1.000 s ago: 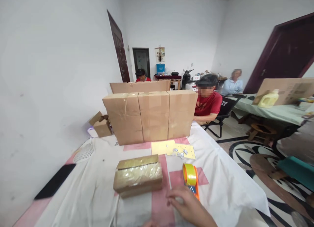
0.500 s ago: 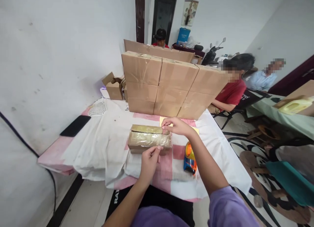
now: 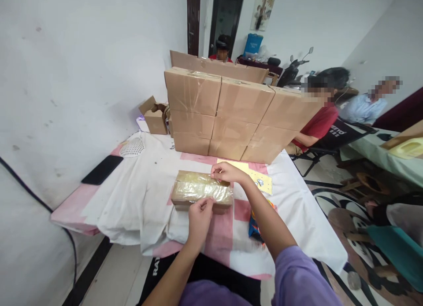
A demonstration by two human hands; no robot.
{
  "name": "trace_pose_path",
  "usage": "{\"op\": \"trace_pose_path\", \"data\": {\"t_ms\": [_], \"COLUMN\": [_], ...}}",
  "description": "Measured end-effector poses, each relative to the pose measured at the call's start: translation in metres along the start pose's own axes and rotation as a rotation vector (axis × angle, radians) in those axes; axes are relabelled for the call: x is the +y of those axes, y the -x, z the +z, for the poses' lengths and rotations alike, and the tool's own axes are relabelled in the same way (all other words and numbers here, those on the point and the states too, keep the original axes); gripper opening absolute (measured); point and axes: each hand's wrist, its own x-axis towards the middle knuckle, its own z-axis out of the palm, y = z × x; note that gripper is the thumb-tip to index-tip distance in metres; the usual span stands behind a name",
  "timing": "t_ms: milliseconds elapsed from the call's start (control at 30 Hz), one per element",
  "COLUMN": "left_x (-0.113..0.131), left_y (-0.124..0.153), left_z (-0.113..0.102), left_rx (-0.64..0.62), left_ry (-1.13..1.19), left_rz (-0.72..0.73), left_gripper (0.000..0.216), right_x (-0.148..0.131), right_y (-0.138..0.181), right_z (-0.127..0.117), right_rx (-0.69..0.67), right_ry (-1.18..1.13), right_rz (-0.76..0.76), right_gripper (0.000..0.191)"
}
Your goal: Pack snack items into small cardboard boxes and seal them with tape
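A small cardboard box wrapped in glossy clear tape lies on the cloth-covered table in front of me. My left hand pinches the tape at the box's near edge. My right hand pinches at its far right top edge. An orange and blue tape dispenser lies to the right of the box, mostly hidden behind my right forearm.
A wall of stacked cardboard boxes stands at the table's far side, with a small open carton to its left. A yellow sheet, a black phone and a white mesh object lie on the cloth. Three people sit beyond.
The view tipped down and both my hands came onto the taped box. The tape dispenser, near my right hand a second ago, now lies on the table.
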Motion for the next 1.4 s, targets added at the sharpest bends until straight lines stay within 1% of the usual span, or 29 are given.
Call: {"op": "trace_pose_path", "data": {"t_ms": [167,233,300,367,467,567,600,633,667,700,733,767,833,867,900,967,1000,1067,1167,1233,1333,1400], "left_x": [0.003,0.007,0.012,0.019,0.029,0.036,0.037,0.037,0.036,0.034,0.031,0.027,0.018,0.012,0.006,-0.005,-0.011,-0.021,-0.031,-0.035,-0.04,-0.043], "left_y": [-0.008,-0.009,-0.009,-0.009,-0.008,-0.006,-0.005,-0.004,-0.003,-0.002,-0.002,-0.001,0.0,0.0,0.0,-0.001,-0.002,-0.005,-0.009,-0.012,-0.013,-0.013], "left_z": [-0.006,-0.008,-0.01,-0.015,-0.025,-0.033,-0.035,-0.035,-0.035,-0.034,-0.033,-0.031,-0.028,-0.027,-0.026,-0.026,-0.027,-0.03,-0.036,-0.038,-0.04,-0.04], "left_rx": [-0.036,-0.047,-0.052,-0.041,-0.027,0.005,0.03,0.059,0.092,0.128,0.168,0.204,0.237,0.221,0.19,0.132,0.117,0.118,0.136,0.144,0.143,0.146], "left_ry": [-0.21,-0.308,-0.437,-0.62,-0.882,-1.036,-1.08,-1.124,-1.165,-1.2,-1.226,-1.239,-1.217,-1.188,-1.159,-1.113,-1.1,-1.085,-1.069,-1.048,-1.011,-0.998], "left_rz": [0.018,0.022,0.036,0.041,-0.037,-0.102,-0.094,-0.076,-0.042,0.023,0.126,0.264,0.593,0.745,0.864,1.006,1.044,1.093,1.136,1.156,1.173,1.171], "left_gripper": [0.047,0.048,0.05,0.053,0.062,0.067,0.067,0.066,0.064,0.06,0.054,0.047,0.029,0.021,0.018,0.026,0.032,0.038,0.044,0.047,0.048,0.048], "right_x": [0.011,0.016,0.018,0.018,0.017,0.019,0.021,0.023,0.026,0.03,0.033,0.037,0.042,0.045,0.046,0.049,0.051,0.053,0.056,0.056,0.058,0.063], "right_y": [-0.008,-0.01,-0.011,-0.01,-0.009,-0.007,-0.006,-0.005,-0.005,-0.004,-0.003,-0.003,-0.001,-0.001,0.0,-0.001,-0.002,-0.006,-0.007,-0.001,0.025,0.054], "right_z": [0.001,0.002,0.003,0.006,0.012,0.019,0.021,0.023,0.025,0.026,0.028,0.029,0.032,0.034,0.035,0.037,0.037,0.04,0.049,0.059,0.071,0.064], "right_rx": [-0.025,-0.042,-0.027,0.028,0.133,0.23,0.269,0.316,0.367,0.419,0.462,0.491,0.485,0.468,0.455,0.449,0.458,0.518,0.701,0.829,0.92,0.955], "right_ry": [-0.037,-0.065,-0.058,-0.01,0.053,0.077,0.082,0.087,0.093,0.095,0.091,0.074,0.003,-0.038,-0.072,-0.114,-0.126,-0.162,-0.209,-0.22,-0.225,-0.165], "right_rz": [0.017,0.02,0.021,0.012,-0.008,-0.013,-0.009,-0.001,0.011,0.031,0.056,0.081,0.119,0.126,0.127,0.131,0.137,0.147,0.148,0.137,0.113,0.117], "right_gripper": [0.022,0.023,0.022,0.018,0.012,0.009,0.009,0.015,0.025,0.037,0.047,0.053,0.052,0.048,0.044,0.04,0.038,0.037,0.031,0.025,0.027,0.028]}}
